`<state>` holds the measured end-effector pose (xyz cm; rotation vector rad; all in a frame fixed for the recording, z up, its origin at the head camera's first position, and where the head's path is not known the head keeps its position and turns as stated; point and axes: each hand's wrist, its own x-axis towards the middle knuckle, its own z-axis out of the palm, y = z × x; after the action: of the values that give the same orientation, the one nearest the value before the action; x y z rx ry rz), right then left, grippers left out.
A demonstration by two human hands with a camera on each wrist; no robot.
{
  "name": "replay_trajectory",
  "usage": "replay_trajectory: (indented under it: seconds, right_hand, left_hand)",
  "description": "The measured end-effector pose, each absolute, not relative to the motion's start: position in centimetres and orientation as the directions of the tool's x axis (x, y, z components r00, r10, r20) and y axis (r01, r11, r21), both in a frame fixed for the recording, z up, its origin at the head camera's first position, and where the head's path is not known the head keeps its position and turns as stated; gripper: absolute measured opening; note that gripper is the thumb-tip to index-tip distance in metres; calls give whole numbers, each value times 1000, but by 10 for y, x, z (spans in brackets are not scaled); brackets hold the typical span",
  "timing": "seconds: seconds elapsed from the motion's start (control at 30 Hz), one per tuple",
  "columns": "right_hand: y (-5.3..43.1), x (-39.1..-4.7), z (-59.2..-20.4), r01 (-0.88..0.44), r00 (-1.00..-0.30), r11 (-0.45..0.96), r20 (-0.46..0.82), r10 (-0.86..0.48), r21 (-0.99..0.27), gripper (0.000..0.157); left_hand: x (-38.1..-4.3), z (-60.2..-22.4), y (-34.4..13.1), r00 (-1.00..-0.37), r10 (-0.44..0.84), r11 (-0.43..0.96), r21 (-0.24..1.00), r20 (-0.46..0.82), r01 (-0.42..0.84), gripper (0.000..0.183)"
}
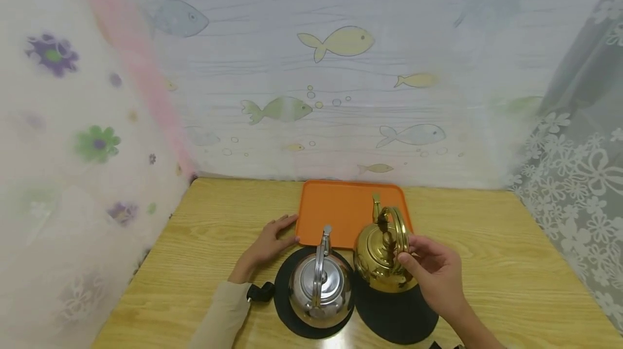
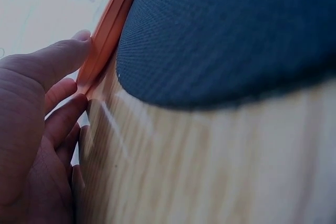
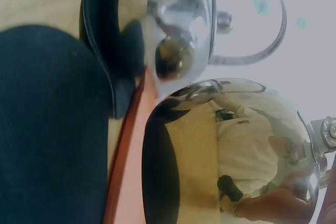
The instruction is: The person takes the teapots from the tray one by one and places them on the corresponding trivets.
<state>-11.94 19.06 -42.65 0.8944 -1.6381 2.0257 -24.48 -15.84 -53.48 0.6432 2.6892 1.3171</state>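
My right hand (image 1: 435, 273) grips the arched handle of a shiny gold kettle (image 1: 370, 254). In the head view the kettle overlaps the near right part of an orange tray (image 1: 336, 205); the right wrist view shows its rounded body (image 3: 199, 156) by the tray's rim (image 3: 128, 161). On the tray's left side rests my left hand (image 1: 267, 243), fingers extended, with thumb and fingertips against the edge. A silver kettle (image 1: 304, 292) stands upright on a round black mat (image 1: 282, 289), between my two hands.
Right of the silver kettle, a second black mat (image 1: 399, 319) lies partly under the gold kettle in the head view. The wooden table (image 1: 501, 262) ends at a fish-patterned curtain (image 1: 272, 143) behind the tray. More patterned curtains hang at both sides.
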Motion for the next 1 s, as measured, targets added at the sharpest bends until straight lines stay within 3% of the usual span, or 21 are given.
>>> replay_trajectory:
  seconds: [0.47,0.7,1.0]
  right_hand:
    - [189,-85,-434,-590,-771,-265,630,-93,-762,34]
    - [192,-68,-434,-484,-869,-173,495,-19,-858,30]
    - [195,-60,-442,-409,-911,-185,412,24,-894,29]
  left_hand:
    - [-247,-537,-158,-915,394,535,787,91,309,62]
    - [-248,-537,-160,-910,402,538,777,104,327,62]
    - [-249,-537,-158,-912,399,541,778,98,320,62]
